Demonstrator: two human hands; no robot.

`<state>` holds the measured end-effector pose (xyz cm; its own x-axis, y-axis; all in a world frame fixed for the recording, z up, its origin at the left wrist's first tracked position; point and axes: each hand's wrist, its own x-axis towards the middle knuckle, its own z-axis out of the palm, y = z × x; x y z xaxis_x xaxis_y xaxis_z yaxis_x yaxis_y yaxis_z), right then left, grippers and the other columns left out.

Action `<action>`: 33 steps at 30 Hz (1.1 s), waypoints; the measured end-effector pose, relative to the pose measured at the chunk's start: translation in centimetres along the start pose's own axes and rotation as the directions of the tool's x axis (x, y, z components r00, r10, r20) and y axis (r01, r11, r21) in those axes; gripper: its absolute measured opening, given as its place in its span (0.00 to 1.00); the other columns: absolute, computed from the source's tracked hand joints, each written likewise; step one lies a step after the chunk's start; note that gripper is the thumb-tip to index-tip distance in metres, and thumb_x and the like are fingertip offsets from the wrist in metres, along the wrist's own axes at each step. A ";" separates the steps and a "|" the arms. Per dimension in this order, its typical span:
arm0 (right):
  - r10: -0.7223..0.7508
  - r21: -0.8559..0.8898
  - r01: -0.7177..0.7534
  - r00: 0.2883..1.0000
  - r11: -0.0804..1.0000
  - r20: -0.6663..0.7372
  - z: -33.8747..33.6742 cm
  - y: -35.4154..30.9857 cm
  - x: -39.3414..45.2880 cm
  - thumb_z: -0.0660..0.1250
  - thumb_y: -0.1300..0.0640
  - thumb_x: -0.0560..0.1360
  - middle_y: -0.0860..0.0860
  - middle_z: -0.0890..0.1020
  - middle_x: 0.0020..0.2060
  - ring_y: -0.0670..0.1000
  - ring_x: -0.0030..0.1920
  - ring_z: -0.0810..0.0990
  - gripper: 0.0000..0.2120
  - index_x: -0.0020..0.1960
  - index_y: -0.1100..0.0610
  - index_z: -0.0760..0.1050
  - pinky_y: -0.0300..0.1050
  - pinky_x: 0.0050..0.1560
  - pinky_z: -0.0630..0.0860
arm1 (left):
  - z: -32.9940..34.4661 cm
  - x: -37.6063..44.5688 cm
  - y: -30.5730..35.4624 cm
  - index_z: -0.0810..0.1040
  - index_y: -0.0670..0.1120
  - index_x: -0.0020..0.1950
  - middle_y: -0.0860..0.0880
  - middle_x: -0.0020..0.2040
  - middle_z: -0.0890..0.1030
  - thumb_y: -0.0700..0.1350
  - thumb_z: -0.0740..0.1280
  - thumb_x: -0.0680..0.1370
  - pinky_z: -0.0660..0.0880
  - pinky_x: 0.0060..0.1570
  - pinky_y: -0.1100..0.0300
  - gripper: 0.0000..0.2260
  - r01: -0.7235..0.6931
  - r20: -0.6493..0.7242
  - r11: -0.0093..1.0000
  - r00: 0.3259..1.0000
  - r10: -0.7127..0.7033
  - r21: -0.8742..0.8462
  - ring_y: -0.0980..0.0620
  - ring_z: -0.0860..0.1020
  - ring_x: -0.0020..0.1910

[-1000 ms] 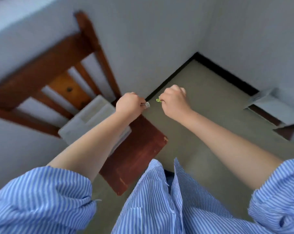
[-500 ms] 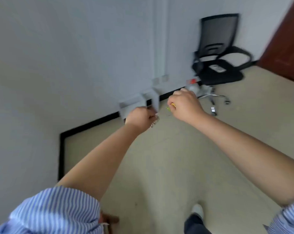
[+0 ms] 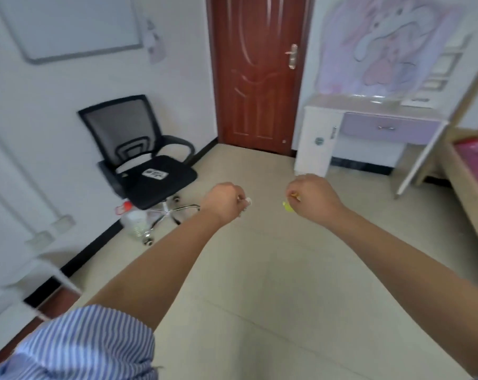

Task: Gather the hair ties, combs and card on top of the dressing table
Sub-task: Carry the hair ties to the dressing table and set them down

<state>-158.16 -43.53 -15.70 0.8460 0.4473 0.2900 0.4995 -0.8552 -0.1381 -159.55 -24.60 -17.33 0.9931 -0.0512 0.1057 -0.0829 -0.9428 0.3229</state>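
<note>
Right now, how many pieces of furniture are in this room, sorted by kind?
Office chair: 1
Dressing table: 1
Bed: 1
Total: 3

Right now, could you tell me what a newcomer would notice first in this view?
Two bare forearms reach forward over the pale floor, the left hand and right hand both closed in fists, the right one pinching something small and yellow-green. Behind them stand a dark red door in the middle, a black office chair at left, and a white and lilac dressing table at right.
</note>
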 end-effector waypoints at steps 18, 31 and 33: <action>0.473 -0.089 -0.479 0.878 0.873 -0.075 0.1 44.3 27.2 0.62 0.65 0.72 0.58 0.85 0.47 0.59 0.49 0.80 0.09 0.46 0.62 0.81 0.50 0.50 0.77 | 10.8 55.7 20.3 0.81 0.44 0.53 0.41 0.54 0.80 0.47 0.63 0.78 0.72 0.53 0.55 0.10 -0.459 0.117 0.888 0.884 0.453 0.027 0.43 0.75 0.57; 0.418 -0.110 -0.431 0.899 0.895 -0.129 7.3 75.9 53.4 0.59 0.63 0.76 0.59 0.82 0.50 0.57 0.52 0.77 0.11 0.52 0.61 0.79 0.47 0.50 0.73 | 21.0 92.9 30.6 0.82 0.42 0.50 0.42 0.50 0.82 0.43 0.63 0.77 0.71 0.44 0.56 0.09 -0.485 0.163 0.867 0.870 0.465 0.117 0.43 0.78 0.52; 0.408 -0.096 -0.417 0.908 0.904 -0.100 8.6 80.0 58.1 0.59 0.61 0.77 0.57 0.82 0.50 0.57 0.53 0.77 0.11 0.52 0.60 0.79 0.48 0.52 0.73 | 21.9 98.4 31.1 0.82 0.43 0.50 0.42 0.51 0.82 0.44 0.64 0.77 0.69 0.44 0.58 0.09 -0.451 0.172 0.887 0.886 0.431 0.098 0.44 0.78 0.52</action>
<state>-67.46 -83.74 -18.05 0.9529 0.0311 0.3017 0.0811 -0.9847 -0.1545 -62.54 -66.12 -17.46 0.8580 -0.5087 0.0713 -0.5135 -0.8455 0.1462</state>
